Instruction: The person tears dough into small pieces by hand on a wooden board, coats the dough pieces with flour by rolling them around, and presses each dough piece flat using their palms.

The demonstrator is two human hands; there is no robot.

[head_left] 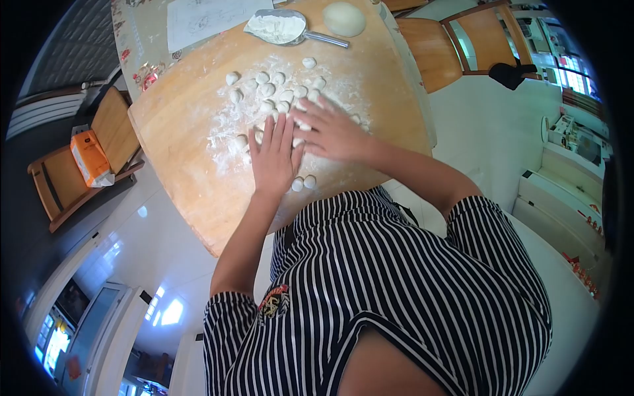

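Several small floured dough pieces (267, 90) lie scattered over a wooden board (178, 125) dusted with flour. Flat over some of them rests my left hand (273, 158), its fingers stretched out and pointing away from me. My right hand (333, 133) lies beside it with spread fingers, slightly blurred, over more of the pieces. What is under both palms is hidden. Two dough pieces (304, 183) sit close to my body, just right of my left wrist.
At the board's far side are a metal scoop (285, 30) of flour and a larger ball of dough (344, 19). A paper sheet (211, 20) lies on the patterned tablecloth (135, 49). Wooden chairs stand left and right; one bears an orange package (91, 158).
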